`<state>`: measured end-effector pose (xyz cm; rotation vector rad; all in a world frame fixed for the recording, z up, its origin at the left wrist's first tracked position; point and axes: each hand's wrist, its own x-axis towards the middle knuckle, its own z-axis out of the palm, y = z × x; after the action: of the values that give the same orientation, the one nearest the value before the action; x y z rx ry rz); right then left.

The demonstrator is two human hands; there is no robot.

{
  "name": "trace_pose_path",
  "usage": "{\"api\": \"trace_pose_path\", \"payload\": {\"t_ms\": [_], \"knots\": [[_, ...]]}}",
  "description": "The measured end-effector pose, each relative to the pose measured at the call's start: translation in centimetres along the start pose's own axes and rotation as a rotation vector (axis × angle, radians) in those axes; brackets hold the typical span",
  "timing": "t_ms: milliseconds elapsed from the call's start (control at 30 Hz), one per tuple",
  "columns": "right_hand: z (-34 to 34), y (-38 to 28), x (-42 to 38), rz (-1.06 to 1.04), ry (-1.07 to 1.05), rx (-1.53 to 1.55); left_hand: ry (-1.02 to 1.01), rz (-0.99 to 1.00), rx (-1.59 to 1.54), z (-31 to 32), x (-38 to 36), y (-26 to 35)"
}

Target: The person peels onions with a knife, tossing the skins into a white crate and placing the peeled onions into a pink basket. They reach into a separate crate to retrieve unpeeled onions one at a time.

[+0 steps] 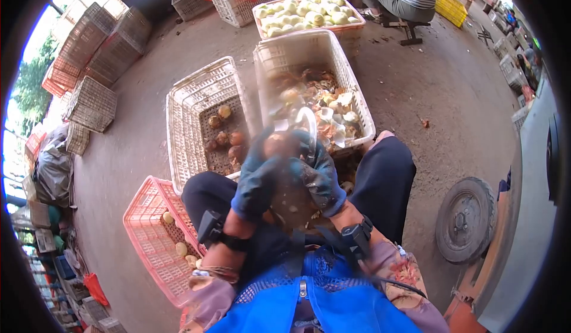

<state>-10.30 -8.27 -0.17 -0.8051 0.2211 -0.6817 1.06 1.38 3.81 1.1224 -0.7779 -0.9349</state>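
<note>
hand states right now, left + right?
Left hand: gloved, closed on a brown onion.
Right hand: gloved, fingers curled, apparently holding a pale curved item; too blurred to identify.

- The place looked like a rough, open-sided produce shed or yard where onions were peeled.
- Just beyond the right hand (321,178), a white crate (285,50) held onion skins (336,119) and scraps.
- Just beyond the left hand (256,172), a second crate (187,107) held a few brown onions (236,139).
- Farther out, past both hands, pale peeled onions (309,14) were heaped in another crate (357,29).
- Stacked crates (104,41) stood far to the left of the hands, near daylight and greenery (35,89).
- A seated person (413,0) was well beyond the right hand, on the same bare, dirty floor (434,113).
</note>
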Motion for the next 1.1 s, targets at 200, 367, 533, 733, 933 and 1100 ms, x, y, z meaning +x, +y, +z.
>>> {"api": "trace_pose_path", "payload": {"t_ms": [200, 367, 533, 733, 933, 1100], "knots": [[-1.7, 0.6, -0.8, -0.101, 0.019, -0.423, 0.073, 0.029, -0.006, 0.9, -0.5, -1.9], [-2.2, -3.0, -1.5, -0.219, -0.035, -1.131, 0.191, -0.103, -0.273, -0.7, -0.4, -3.0], [-1.9, -2.0, -2.9, -0.162, -0.208, -1.399, 0.172, -0.079, -0.034, -2.0, -0.8, -4.0], [-0.9, -1.8, -3.4, -0.097, -0.178, -1.441, 0.338, -0.163, -0.053, -1.3, -1.4, -4.4], [-0.5, -1.8, -3.5, -0.006, -0.165, -1.625, 0.387, 0.014, 0.007, -0.9, -1.3, -5.7], [-0.5, -2.5, -3.4, 0.079, -0.195, -1.660, 0.446, 0.040, 0.070, 0.1, -1.0, -5.4]]}}
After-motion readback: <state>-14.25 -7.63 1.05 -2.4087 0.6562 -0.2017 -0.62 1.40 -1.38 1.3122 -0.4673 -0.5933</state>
